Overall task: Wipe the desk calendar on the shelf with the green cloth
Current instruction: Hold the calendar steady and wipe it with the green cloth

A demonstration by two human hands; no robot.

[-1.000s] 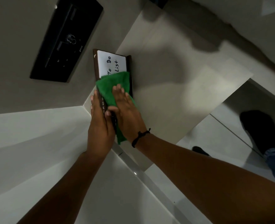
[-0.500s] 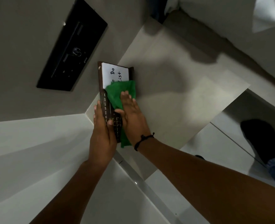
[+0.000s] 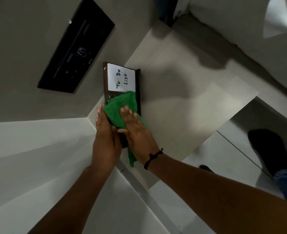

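A dark brown desk calendar (image 3: pixel 106 85) with a white "To Do List" sheet stands on the pale shelf (image 3: pixel 181 102) against the wall. My left hand (image 3: pixel 105 141) grips the calendar's near left edge. My right hand (image 3: pixel 136 134) lies flat on the green cloth (image 3: pixel 122 107) and presses it against the calendar's face, just below the white sheet. A tail of the cloth hangs out under my right wrist. The lower part of the calendar is hidden by both hands and the cloth.
A black switch panel (image 3: pixel 76 53) is set in the wall to the left of the calendar. A white ledge (image 3: pixel 38 157) runs below left. On the floor at the right is a foot in a dark sock (image 3: pixel 271 149).
The green cloth and my right hand have slid back down the calendar's face, uncovering the "To Do List" sheet. My left hand keeps its hold on the edge.
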